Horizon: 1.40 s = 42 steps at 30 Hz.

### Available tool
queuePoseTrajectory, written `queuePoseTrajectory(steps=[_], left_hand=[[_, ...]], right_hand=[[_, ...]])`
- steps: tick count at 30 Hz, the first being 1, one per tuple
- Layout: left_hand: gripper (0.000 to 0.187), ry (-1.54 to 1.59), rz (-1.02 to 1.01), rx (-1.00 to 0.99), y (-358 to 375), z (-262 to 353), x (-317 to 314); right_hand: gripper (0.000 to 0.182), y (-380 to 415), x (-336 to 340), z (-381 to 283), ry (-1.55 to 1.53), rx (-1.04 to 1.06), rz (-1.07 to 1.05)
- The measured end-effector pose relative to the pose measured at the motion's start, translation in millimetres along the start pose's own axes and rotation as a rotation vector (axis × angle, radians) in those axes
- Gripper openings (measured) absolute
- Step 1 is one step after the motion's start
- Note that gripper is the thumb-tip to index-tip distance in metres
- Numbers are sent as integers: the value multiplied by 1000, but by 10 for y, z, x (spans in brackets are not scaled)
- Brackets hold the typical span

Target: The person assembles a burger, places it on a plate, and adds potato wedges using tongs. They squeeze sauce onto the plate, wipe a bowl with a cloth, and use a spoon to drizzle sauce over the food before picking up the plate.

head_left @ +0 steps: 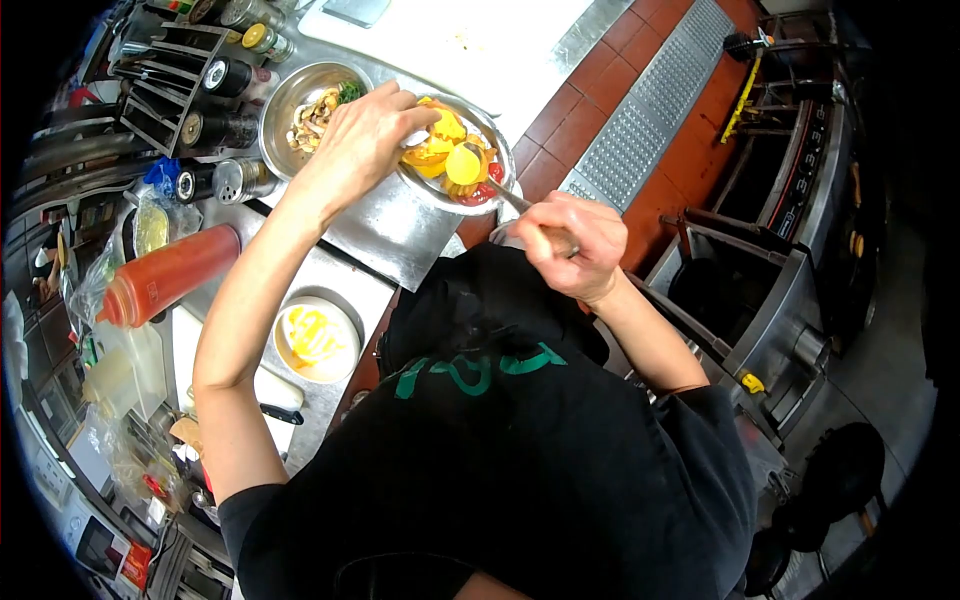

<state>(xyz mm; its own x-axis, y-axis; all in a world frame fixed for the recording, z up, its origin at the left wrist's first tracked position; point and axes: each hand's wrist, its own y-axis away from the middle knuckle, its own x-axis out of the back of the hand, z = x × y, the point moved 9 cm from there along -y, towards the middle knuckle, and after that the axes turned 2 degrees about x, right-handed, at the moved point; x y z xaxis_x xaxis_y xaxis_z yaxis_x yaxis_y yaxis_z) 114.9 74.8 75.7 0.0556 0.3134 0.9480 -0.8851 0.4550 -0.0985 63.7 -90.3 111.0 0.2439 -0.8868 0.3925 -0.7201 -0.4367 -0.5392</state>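
Observation:
My right hand (572, 245) is closed round the handle of a spoon (512, 197). The spoon's yellow-coated end rests over the food in a metal bowl (508, 150). That bowl holds thick yellow sauce (432, 157) and red pieces (492, 178). Above the near-left side of this bowl is my left hand (368, 140), its fingers drawn together near a small whitish thing; what they grip is not clear. Partly behind my left hand stands a second metal bowl (272, 122), holding sliced mushrooms (315, 118) and some greens (349, 92).
A white bowl (318, 340) with yellow smears sits nearer me, beside a black-handled knife (282, 413). To the left are a red squeeze bottle (172, 275) and several jars. A white board (450, 40) lies at the back; stove equipment (740, 290) stands right.

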Motion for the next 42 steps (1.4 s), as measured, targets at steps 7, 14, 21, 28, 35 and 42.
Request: queuePoseTrajectory(steps=[7, 14, 21, 28, 35, 42], left_hand=[[36, -3, -32, 19, -11, 15, -15], [35, -19, -56, 56, 20, 14, -31], [37, -8, -20, 49, 36, 38, -35], [38, -16, -20, 55, 49, 11, -20], [35, -1, -1, 48, 54, 21, -3], [36, -2, 12, 54, 88, 26, 8]], right_hand=[[21, 193, 163, 508, -173, -314, 142], [27, 490, 187, 1038, -484, -559, 316], [29, 484, 283, 897, -96, -700, 359], [29, 533, 78, 1244, -582, -620, 343], [29, 701, 343, 1394, -528, -722, 475], [29, 640, 187, 1555, -600, -787, 484]])
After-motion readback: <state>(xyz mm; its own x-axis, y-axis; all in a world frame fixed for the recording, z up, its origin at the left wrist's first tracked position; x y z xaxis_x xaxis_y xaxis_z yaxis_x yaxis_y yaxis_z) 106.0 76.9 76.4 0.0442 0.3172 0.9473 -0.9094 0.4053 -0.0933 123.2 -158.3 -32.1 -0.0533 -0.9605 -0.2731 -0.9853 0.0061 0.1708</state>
